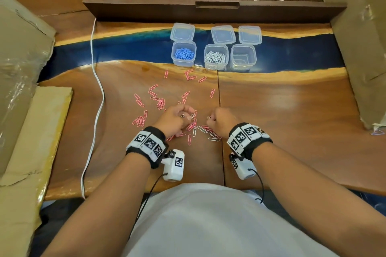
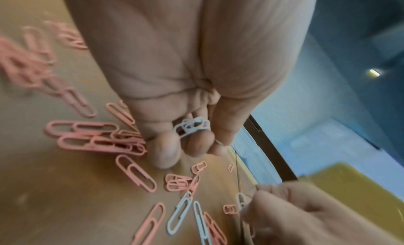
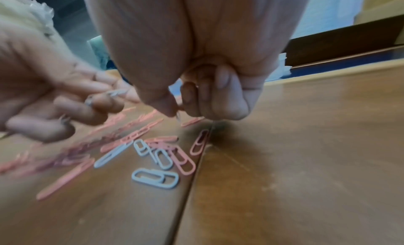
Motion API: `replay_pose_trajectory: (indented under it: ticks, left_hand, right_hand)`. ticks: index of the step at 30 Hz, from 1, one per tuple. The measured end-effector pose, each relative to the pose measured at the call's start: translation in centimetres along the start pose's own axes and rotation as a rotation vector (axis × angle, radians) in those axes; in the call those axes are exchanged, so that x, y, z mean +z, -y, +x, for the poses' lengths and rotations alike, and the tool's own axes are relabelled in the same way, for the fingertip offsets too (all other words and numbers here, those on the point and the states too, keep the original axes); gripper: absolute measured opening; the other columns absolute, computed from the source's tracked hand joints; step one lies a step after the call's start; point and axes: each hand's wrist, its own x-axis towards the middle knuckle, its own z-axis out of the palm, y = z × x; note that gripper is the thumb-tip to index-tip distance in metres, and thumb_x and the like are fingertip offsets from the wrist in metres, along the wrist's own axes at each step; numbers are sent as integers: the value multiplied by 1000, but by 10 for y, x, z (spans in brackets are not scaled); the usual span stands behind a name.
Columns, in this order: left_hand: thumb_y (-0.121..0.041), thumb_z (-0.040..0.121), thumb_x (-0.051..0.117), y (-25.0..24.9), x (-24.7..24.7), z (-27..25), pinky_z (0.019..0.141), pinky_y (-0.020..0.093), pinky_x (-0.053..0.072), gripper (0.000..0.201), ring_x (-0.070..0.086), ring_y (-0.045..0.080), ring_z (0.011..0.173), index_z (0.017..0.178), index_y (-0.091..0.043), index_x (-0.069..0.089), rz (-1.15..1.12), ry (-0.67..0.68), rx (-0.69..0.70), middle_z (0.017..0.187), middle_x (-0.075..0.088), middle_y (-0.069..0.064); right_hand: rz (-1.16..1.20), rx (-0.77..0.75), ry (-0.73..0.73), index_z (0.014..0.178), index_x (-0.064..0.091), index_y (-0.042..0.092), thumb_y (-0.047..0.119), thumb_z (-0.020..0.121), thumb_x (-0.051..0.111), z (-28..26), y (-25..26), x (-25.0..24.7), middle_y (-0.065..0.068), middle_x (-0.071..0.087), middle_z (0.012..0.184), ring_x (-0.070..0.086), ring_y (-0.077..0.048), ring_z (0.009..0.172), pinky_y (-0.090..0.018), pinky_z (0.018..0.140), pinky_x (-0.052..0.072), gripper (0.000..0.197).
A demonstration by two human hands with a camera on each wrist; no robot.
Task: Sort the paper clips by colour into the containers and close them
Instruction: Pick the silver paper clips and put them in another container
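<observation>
Both hands work low over the table point(image 1: 271, 100). Left hand point(image 1: 174, 119) curls its fingers point(image 2: 168, 150) round white clips point(image 2: 192, 127); right hand point(image 1: 222, 121) pinches one clip point(image 3: 178, 117), other fingers clenched. Pink clips point(image 1: 158, 102) lie scattered from 9 to 12 o'clock. Three open tubs point(image 1: 183, 53) stand at 12, lids point(image 1: 182, 31) behind. Only the wrist views show the held clips clearly.

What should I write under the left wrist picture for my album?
Left hand holds white paper clips above pink paper clips scattered on the wooden table.
</observation>
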Motion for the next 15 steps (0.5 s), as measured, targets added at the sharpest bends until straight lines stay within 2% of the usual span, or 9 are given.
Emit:
replay_pose_trajectory:
  ticks: [2,4,6,7,9,12,13,15]
  left_hand:
    - [8,93,42,8,-2,-5,39,24,37,26,43,13,54,106,-3,61,-193,31,-54,71,49,4]
    - [-2,97,43,16,-4,-7,41,26,38,19,46,13,56,97,-3,62,-346,69,-85,73,49,6]
    - [-22,97,50,20,0,-9,45,27,38,21,47,13,58,87,-7,60,-447,112,-116,75,51,3]
    - [-32,95,53,21,2,-9,47,27,37,27,47,13,57,82,-9,58,-453,116,-126,73,51,1]
    - [-42,91,59,20,9,-10,47,26,31,34,43,12,53,72,-14,53,-374,81,-147,68,48,-1]
    - [-46,89,62,16,20,-12,45,23,24,38,33,10,48,64,-21,46,-129,3,-154,60,41,-3]
    - [-46,88,62,16,23,-12,45,22,25,40,33,11,46,62,-22,44,-29,-34,-136,57,39,-4]
    - [-40,87,65,16,29,-12,49,24,34,40,42,15,48,60,-20,44,197,-135,-65,53,46,-3]
  right_hand:
    - [194,23,-23,73,55,15,26,96,43,-6,-4,-7,-1,49,63,49,-18,56,-31,56,47,27]
    - [642,118,14,84,56,19,18,96,41,-13,-11,-11,1,48,64,42,-13,51,-22,40,35,19]
    - [1073,172,106,72,47,16,1,85,36,-21,-20,-11,-3,44,59,33,-15,44,-19,34,22,23]
    - [1183,159,134,66,42,13,-4,78,33,-24,-23,-9,-5,43,58,31,-15,43,-19,33,20,23]
    - [1244,143,146,58,37,12,-9,69,32,-31,-27,-2,-8,42,56,31,-15,39,-17,32,20,25]
    - [1152,181,136,53,38,13,-13,69,35,-35,-28,9,-10,42,52,29,-13,34,-15,34,14,31]
    - [1104,196,135,54,38,15,-13,69,35,-35,-28,11,-9,42,52,28,-12,34,-15,36,13,32]
    - [990,189,122,58,39,19,-10,70,37,-36,-29,12,-4,44,51,27,-12,37,-17,38,13,32]
